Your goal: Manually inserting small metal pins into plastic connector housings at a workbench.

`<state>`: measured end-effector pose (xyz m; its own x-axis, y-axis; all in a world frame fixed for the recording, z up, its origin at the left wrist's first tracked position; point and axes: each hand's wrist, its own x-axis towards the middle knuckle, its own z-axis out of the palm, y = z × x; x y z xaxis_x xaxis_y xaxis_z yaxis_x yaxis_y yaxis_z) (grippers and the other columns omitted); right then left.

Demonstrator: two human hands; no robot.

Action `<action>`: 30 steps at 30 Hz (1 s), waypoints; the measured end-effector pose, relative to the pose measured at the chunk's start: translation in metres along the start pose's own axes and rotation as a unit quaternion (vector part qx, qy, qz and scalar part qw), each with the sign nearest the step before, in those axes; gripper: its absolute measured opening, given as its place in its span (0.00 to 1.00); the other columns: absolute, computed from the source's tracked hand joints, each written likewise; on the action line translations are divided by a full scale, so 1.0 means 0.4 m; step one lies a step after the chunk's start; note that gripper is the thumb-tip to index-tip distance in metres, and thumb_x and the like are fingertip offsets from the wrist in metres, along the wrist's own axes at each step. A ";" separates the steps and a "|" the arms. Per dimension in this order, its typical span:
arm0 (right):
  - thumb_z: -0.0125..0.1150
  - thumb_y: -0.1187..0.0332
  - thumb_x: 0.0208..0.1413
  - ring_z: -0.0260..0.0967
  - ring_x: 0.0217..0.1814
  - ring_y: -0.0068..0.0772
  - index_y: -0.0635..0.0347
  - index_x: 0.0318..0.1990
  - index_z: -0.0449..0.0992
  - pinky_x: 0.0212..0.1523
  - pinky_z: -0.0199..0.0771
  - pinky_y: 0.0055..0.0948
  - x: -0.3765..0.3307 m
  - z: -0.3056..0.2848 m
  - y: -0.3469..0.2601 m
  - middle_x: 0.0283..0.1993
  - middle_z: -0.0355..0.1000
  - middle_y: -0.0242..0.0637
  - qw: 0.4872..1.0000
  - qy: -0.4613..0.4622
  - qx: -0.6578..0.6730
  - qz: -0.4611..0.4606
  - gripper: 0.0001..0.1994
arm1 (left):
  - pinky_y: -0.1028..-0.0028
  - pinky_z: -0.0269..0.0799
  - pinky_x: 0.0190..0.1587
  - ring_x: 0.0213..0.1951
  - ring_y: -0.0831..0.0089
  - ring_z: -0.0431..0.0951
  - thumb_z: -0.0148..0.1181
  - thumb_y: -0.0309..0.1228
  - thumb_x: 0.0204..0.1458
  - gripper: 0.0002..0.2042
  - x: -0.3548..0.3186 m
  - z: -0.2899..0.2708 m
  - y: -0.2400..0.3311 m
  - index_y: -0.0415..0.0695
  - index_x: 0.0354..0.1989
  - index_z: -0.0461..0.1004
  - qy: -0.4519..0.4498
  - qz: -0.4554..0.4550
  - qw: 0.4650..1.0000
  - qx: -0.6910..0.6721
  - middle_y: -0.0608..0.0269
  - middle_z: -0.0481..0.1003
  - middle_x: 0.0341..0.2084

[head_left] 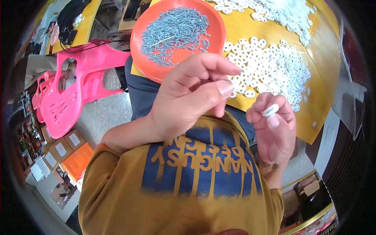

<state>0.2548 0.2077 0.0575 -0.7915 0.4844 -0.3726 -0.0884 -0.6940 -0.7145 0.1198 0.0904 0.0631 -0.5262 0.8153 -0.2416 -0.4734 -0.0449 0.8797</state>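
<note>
My right hand pinches a small white oval plastic piece between thumb and fingers, held up in front of my chest. To its left, my left hand is raised with curled fingers. Its thumb and forefinger stand apart, and nothing shows between them. Beyond my left hand is a round orange-red tray holding a heap of small silvery screws. A thin pale stick lies on the screws. Many more white plastic pieces with holes are spread on the yellow table past my right hand.
The yellow table carries another pile of white pieces at its far side. A pink plastic chair stands at the left, near cardboard boxes and an orange package. A clear sheet hangs at the table's right.
</note>
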 end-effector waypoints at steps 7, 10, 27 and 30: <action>0.57 0.76 0.41 0.62 0.23 0.27 0.60 0.27 0.65 0.26 0.64 0.25 0.028 0.021 0.011 0.27 0.66 0.40 0.997 -0.030 0.076 -0.001 0.07 | 0.84 0.64 0.24 0.20 0.82 0.66 0.44 0.20 0.50 0.08 -0.002 -0.004 0.008 0.35 0.38 0.65 -0.044 0.013 0.999 -0.027 0.63 0.68 0.25; 0.57 0.76 0.41 0.62 0.23 0.27 0.62 0.30 0.66 0.25 0.63 0.24 0.036 0.023 0.014 0.28 0.67 0.38 0.996 -0.018 0.091 0.009 0.07 | 0.84 0.64 0.24 0.20 0.82 0.66 0.44 0.20 0.50 0.08 -0.002 -0.010 0.002 0.35 0.38 0.66 -0.047 0.001 0.998 -0.037 0.64 0.68 0.25; 0.51 0.72 0.49 0.64 0.28 0.27 0.70 0.43 0.67 0.33 0.66 0.26 0.026 0.007 0.032 0.31 0.69 0.40 0.994 -0.074 0.072 -0.018 0.15 | 0.83 0.64 0.24 0.21 0.82 0.66 0.45 0.21 0.50 0.07 -0.011 0.001 0.003 0.36 0.38 0.65 -0.041 -0.003 0.998 -0.049 0.64 0.68 0.27; 0.51 0.72 0.49 0.65 0.29 0.27 0.70 0.43 0.67 0.33 0.66 0.25 0.019 0.009 0.029 0.32 0.69 0.40 0.996 -0.058 0.066 0.000 0.14 | 0.84 0.64 0.24 0.21 0.82 0.66 0.45 0.21 0.50 0.07 -0.015 0.008 0.009 0.36 0.37 0.65 -0.041 -0.007 0.997 -0.060 0.64 0.68 0.26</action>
<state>0.2456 0.2012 0.0486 -0.8550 0.4252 -0.2970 -0.1614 -0.7623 -0.6268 0.1233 0.0871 0.0691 -0.4625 0.8603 -0.2142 -0.5632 -0.0985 0.8205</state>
